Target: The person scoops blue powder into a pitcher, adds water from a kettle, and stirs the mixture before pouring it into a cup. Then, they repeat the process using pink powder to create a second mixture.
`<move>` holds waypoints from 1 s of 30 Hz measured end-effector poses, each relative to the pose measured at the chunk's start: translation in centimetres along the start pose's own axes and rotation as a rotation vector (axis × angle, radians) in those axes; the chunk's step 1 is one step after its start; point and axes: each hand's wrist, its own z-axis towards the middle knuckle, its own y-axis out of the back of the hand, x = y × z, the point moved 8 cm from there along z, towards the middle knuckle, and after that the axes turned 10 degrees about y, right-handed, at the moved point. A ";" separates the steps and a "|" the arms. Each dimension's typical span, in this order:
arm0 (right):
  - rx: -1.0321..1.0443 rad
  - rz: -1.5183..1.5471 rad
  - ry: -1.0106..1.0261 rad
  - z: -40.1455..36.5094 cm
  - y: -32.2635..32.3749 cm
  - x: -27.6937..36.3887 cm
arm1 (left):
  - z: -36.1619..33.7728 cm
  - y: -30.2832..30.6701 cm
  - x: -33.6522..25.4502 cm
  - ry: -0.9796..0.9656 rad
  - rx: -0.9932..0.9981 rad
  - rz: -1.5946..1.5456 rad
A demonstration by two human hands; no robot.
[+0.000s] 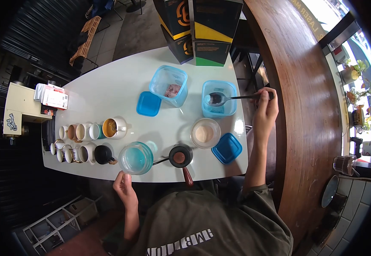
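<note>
My right hand (266,106) grips a large spoon (236,97) by its dark handle. The spoon's bowl is inside a translucent blue plastic container (219,112) at the right of the table. At the near edge, my left hand (126,190) has its fingers closed at the rim of a clear glass jar (136,158) with turquoise contents. Right of the jar is a small dark pot (186,150) with a reddish-brown handle and brown contents. Farther right sit a clear bowl (213,123) with pale contents and a blue lid (227,148).
Another blue container (175,100) with pinkish contents stands behind, beside a second blue lid (148,103). Several mugs (84,132) are lined up at the left. Tall black boxes (211,34) stand at the far edge. A wooden counter (298,106) runs along the right.
</note>
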 end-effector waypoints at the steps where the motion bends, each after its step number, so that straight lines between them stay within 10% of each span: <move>1: -0.020 0.027 0.024 0.3 0.4 0.1 | 0.0 -0.1 0.0 0.003 0.017 0.014; 11: -0.025 0.358 -0.006 1.2 0.3 4.9 | 1.1 -3.0 -3.0 -0.008 0.132 0.078; 21: 0.389 0.407 0.121 -3.6 -6.6 13.7 | 1.8 -5.5 -4.9 -0.146 0.166 0.124; 30: 0.922 0.341 0.978 -10.3 -11.0 20.6 | 1.8 -4.9 -5.2 -0.196 0.111 0.112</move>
